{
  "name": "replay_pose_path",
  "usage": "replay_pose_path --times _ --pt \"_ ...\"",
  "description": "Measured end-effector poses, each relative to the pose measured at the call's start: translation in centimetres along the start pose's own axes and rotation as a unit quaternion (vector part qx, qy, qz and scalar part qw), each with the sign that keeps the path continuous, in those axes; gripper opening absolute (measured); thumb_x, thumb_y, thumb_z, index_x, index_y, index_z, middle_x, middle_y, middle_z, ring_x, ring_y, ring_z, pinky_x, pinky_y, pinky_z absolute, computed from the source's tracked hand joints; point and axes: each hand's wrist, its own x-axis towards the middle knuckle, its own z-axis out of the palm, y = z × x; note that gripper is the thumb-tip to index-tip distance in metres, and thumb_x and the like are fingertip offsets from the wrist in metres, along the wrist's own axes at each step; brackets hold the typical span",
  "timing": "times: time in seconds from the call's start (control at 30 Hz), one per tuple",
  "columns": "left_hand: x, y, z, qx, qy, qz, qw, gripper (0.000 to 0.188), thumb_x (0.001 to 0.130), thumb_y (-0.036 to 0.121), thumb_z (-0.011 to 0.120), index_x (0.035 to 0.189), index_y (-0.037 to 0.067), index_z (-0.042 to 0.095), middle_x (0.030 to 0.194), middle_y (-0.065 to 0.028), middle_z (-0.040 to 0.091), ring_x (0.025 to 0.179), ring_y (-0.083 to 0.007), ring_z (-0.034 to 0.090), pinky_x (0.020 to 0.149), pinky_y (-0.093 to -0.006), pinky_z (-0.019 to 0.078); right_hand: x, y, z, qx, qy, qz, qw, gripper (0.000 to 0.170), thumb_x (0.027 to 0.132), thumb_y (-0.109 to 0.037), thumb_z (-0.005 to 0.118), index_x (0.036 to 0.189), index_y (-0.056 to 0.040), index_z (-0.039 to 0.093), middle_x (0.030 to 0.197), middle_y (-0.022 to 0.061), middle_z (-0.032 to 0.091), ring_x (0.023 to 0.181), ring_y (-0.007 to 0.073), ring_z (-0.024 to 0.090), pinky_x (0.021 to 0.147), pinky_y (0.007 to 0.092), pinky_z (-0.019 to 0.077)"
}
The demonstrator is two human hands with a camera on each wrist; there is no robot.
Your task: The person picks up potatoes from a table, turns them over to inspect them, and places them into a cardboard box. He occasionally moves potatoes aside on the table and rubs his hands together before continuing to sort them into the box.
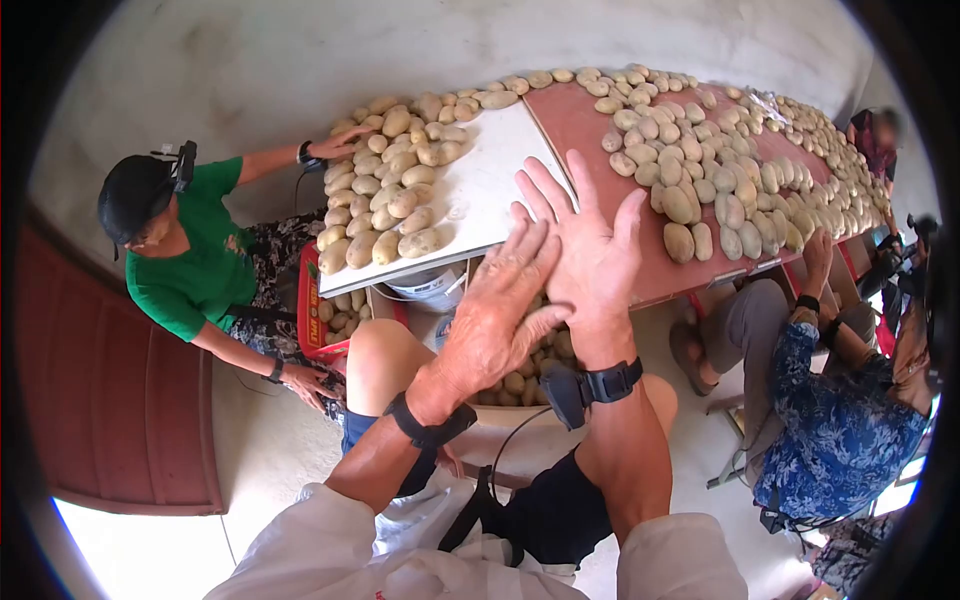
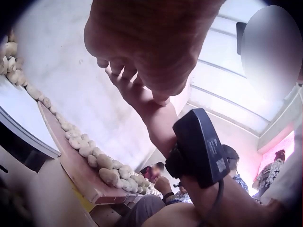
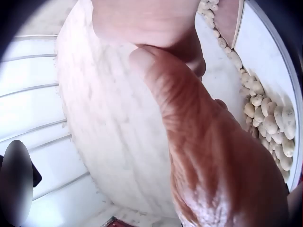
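Both hands are raised in front of the body, above the table's near edge. My right hand (image 1: 595,245) is held up with its palm towards me, fingers straight and thumb spread. Across its little-finger side and the heel of its palm lies my left hand (image 1: 500,310), back upward, with fingers extended. In the right wrist view the left thumb (image 3: 147,66) overlaps the underside of the right hand (image 3: 147,21). In the left wrist view the left palm (image 2: 142,38) is close above the right hand (image 2: 130,90). Neither hand holds anything. The nearest potatoes (image 1: 420,242) lie on the white board (image 1: 490,180).
Many more potatoes (image 1: 680,205) cover the reddish board (image 1: 570,110). Beneath the table stand a red box (image 1: 312,300) of potatoes and a white bucket (image 1: 430,290). A person in green (image 1: 190,260) touches potatoes at left; another in blue patterned clothing (image 1: 830,420) sits at right.
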Motion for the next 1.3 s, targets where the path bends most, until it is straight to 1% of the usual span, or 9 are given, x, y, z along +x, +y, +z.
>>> replay_pose_path --times 0.07,0.13,0.3,0.47,0.7,0.9,1.13,1.2,1.3 --pt "-0.8 0.6 -0.2 -0.001 -0.007 0.015 1.000 0.073 0.095 0.038 0.069 0.155 0.005 0.045 0.164 -0.0204 0.035 0.154 -0.0392 0.030 0.123 -0.0548 0.0266 0.0 -0.1 -0.1 -0.012 -0.001 0.003 1.000 0.095 0.099 -0.079 0.028 0.164 -0.0096 0.019 0.165 0.0299 0.023 0.154 0.0403 0.023 0.127 0.0532 0.0145" --pt "-1.4 0.9 -0.1 -0.005 -0.009 0.010 1.000 0.072 0.095 0.038 0.069 0.155 0.006 0.045 0.164 -0.0199 0.035 0.153 -0.0390 0.030 0.122 -0.0553 0.0266 -0.2 -0.1 0.1 -0.037 0.006 0.001 0.999 0.096 0.099 -0.079 0.025 0.164 -0.0076 0.018 0.163 0.0292 0.027 0.153 0.0395 0.026 0.127 0.0533 0.0147" --pt "-2.7 1.5 -0.1 -0.038 -0.030 0.010 0.999 0.071 0.096 0.040 0.066 0.155 0.006 0.045 0.162 -0.0191 0.038 0.152 -0.0382 0.034 0.123 -0.0565 0.0276 -0.2 0.2 0.2 -0.034 -0.001 0.018 0.999 0.091 0.101 -0.076 0.022 0.164 -0.0104 0.020 0.164 0.0295 0.026 0.154 0.0410 0.023 0.127 0.0550 0.0135" --pt "-3.6 2.3 -0.4 -0.041 -0.034 0.026 0.998 0.072 0.097 0.040 0.066 0.153 0.001 0.044 0.160 -0.0206 0.041 0.149 -0.0387 0.038 0.122 -0.0520 0.0304 -0.4 0.6 0.5 -0.080 0.013 0.009 0.997 0.089 0.103 -0.074 0.023 0.162 -0.0088 0.024 0.163 0.0279 0.030 0.154 0.0392 0.026 0.126 0.0542 0.0153" --pt "-4.2 2.7 -0.4 -0.095 -0.046 0.023 0.994 0.072 0.100 0.039 0.063 0.153 -0.003 0.041 0.159 -0.0241 0.039 0.146 -0.0421 0.040 0.121 -0.0533 0.0308 -0.5 0.8 0.9 -0.164 0.035 -0.004 0.986 0.088 0.103 -0.073 0.024 0.159 -0.0058 0.029 0.159 0.0264 0.036 0.151 0.0361 0.030 0.123 0.0524 0.0197" --pt "-3.8 2.4 -0.3 -0.089 -0.033 0.013 0.995 0.067 0.102 0.036 0.061 0.152 -0.004 0.042 0.158 -0.0259 0.040 0.140 -0.0458 0.044 0.119 -0.0527 0.0335 -0.4 1.1 0.8 -0.204 0.048 -0.014 0.978 0.085 0.104 -0.072 0.024 0.158 -0.0062 0.032 0.158 0.0247 0.040 0.150 0.0339 0.032 0.123 0.0511 0.0206" --pt "-2.9 1.2 0.5 -0.092 -0.011 0.000 0.996 0.065 0.101 0.034 0.063 0.151 -0.004 0.045 0.156 -0.0254 0.043 0.141 -0.0439 0.045 0.117 -0.0486 0.0367 -0.3 1.3 -0.5 -0.229 0.055 -0.014 0.972 0.086 0.104 -0.072 0.026 0.160 -0.0066 0.031 0.159 0.0242 0.039 0.151 0.0339 0.033 0.122 0.0503 0.0219" --pt "-2.7 1.4 0.4 -0.119 0.000 -0.028 0.993 0.062 0.100 0.031 0.066 0.148 -0.003 0.048 0.153 -0.0249 0.046 0.140 -0.0424 0.046 0.116 -0.0457 0.0392 -0.3 1.5 -0.6 -0.245 0.055 -0.015 0.968 0.086 0.104 -0.072 0.026 0.160 -0.0067 0.032 0.159 0.0238 0.040 0.151 0.0335 0.033 0.122 0.0499 0.0221" --pt "-2.7 1.7 0.2 -0.124 0.004 -0.048 0.991 0.059 0.098 0.028 0.069 0.145 -0.003 0.051 0.150 -0.0245 0.050 0.137 -0.0427 0.049 0.113 -0.0457 0.0422 -0.4 1.7 -0.6 -0.289 0.044 -0.017 0.956 0.085 0.105 -0.070 0.026 0.159 -0.0051 0.032 0.159 0.0240 0.040 0.151 0.0332 0.032 0.123 0.0502 0.0208"
